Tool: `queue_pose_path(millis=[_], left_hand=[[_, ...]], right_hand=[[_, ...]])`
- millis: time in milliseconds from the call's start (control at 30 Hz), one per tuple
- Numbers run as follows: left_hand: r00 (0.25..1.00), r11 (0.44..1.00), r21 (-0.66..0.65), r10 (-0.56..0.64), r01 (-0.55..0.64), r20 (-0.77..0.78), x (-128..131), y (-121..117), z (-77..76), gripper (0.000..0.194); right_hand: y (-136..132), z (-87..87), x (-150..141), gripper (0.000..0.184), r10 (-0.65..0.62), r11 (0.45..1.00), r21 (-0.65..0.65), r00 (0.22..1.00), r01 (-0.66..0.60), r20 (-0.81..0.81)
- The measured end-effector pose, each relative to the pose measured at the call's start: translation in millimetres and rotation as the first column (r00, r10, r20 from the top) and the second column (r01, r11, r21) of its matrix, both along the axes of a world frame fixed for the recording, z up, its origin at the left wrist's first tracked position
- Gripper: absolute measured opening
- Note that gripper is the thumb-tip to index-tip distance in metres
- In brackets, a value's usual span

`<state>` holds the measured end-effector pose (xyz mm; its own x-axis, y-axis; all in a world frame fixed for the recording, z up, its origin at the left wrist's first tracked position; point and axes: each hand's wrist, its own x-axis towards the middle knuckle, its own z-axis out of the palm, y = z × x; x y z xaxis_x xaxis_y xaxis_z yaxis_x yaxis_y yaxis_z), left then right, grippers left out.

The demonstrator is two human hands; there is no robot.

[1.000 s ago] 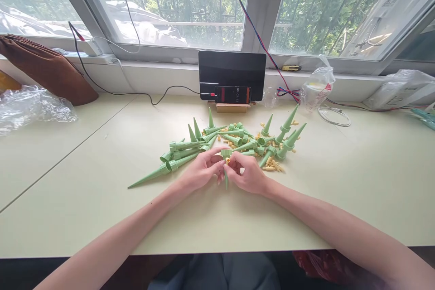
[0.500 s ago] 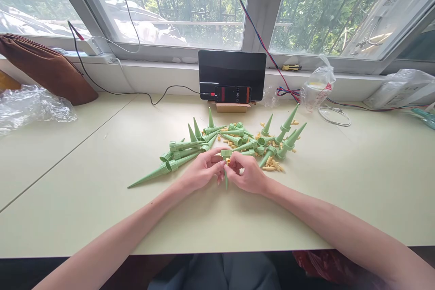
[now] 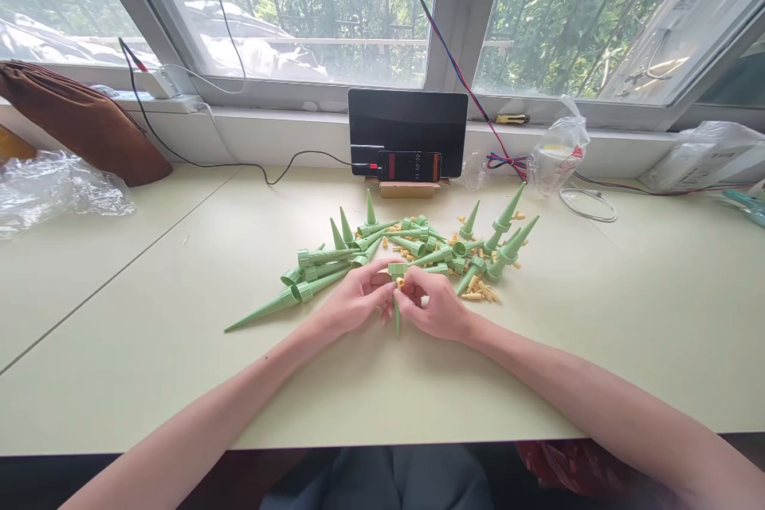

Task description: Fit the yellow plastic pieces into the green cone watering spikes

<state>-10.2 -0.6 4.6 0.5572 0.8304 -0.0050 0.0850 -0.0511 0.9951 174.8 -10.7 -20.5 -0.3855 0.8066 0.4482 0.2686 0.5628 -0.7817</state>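
Note:
Between my two hands a green plastic watering spike [image 3: 398, 269] points down, its ribbed collar uppermost. My left hand [image 3: 357, 299] is closed around the spike's left side. On the spike's near side a small yellow valve [image 3: 400, 283] sticks out toward me, and the fingers of my right hand [image 3: 434, 303] pinch it there. How deep the valve sits in the spike I cannot tell. Just beyond my hands lies a heap of similar green spikes [image 3: 326, 271], some standing point up. Loose yellow valves [image 3: 481, 289] are scattered among them and to the right.
A black tablet [image 3: 406, 119] stands at the back, with a phone [image 3: 409, 166] propped before it on a cardboard box [image 3: 408, 190]. A black cable [image 3: 227, 163] crosses the table's back left. Clear plastic wrap [image 3: 60, 187] and a brown bag [image 3: 84, 123] lie left; a bagged cup [image 3: 559, 151] stands right.
Both hands stay in nearly the same place, around the same spike and yellow valve. The heap beyond looks the same.

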Motion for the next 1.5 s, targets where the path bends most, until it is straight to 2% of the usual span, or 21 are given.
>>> queue_pose_path(millis=[200, 400, 500, 600, 733, 900, 1100, 1233, 1500], left_hand=[[0.999, 0.999, 0.001, 0.033, -0.033, 0.012, -1, -2, 12.1, 0.056], [0.996, 0.994, 0.06, 0.087, -0.086, -0.011, -5, 1, 12.3, 0.05], [0.978, 0.972, 0.115, 0.207, -0.206, 0.003, -8, 5, 12.7, 0.044], [0.934, 0.919, 0.181, 0.357, -0.35, -0.005, -11, 8, 13.8, 0.042], [0.876, 0.858, 0.256, 0.477, -0.445, -0.075, -11, 8, 11.7, 0.042], [0.85, 0.836, 0.335, 0.504, -0.435, -0.154, -9, 7, 7.1, 0.039], [0.837, 0.826, 0.376, 0.512, -0.419, -0.193, -8, 7, 7.1, 0.037], [0.837, 0.822, 0.399, 0.51, -0.405, -0.201, -8, 5, 8.4, 0.037], [0.842, 0.825, 0.417, 0.497, -0.383, -0.209, -7, 4, 9.5, 0.037]], right_hand=[[1, -1.0, -1, 0.02, -0.031, 0.999, 0.018, 1.0, 0.031, -0.001], [2, -0.2, -1, 0.016, -0.041, 0.999, 0.016, 0.999, 0.041, 0.018], [2, 0.2, -2, 0.012, -0.094, 0.995, 0.022, 0.995, 0.093, 0.031], [3, -1.1, -2, 0.009, -0.176, 0.984, 0.053, 0.982, 0.173, 0.063], [4, -4.7, -3, 0.021, -0.199, 0.975, 0.122, 0.972, 0.184, 0.126], [5, -5.5, -3, 0.034, -0.164, 0.972, 0.21, 0.941, 0.103, 0.296], [3, -2.0, -6, 0.033, -0.19, 0.959, 0.278, 0.845, 0.051, 0.5], [1, -0.4, -7, 0.028, -0.192, 0.959, 0.281, 0.825, 0.042, 0.531], [0, -1.3, -6, 0.017, -0.189, 0.965, 0.255, 0.846, 0.065, 0.498]])
